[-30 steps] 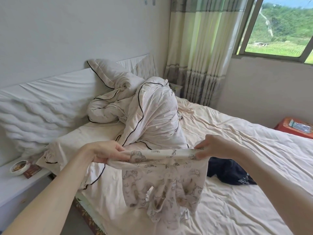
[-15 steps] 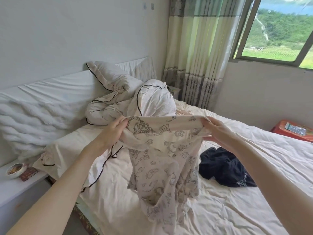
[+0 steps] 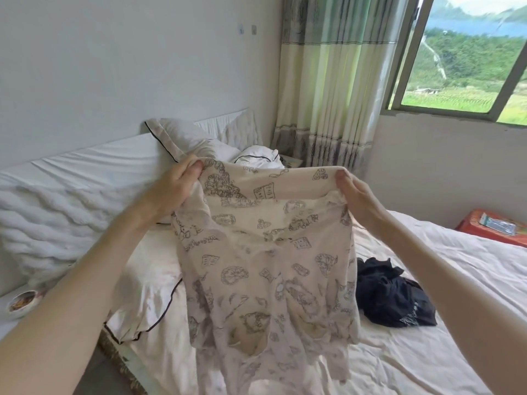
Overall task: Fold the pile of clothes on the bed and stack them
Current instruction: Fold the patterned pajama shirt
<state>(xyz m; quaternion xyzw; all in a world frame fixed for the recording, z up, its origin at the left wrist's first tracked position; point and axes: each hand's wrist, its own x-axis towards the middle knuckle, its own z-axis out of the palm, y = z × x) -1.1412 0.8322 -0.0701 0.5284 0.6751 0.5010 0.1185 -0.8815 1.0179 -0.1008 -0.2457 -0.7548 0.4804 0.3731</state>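
Cream printed shirt (image 3: 265, 260) held up (over the bed (image 3: 427, 323)); left hand (image 3: 174, 192) and right hand (image 3: 356, 198) pinch its top corners.

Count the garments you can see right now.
2: a printed garment held up by the left hand and right hand, and a dark garment crumpled on the bed. Others may be hidden.

Dark garment (image 3: 392, 295) on bed (image 3: 456, 280)
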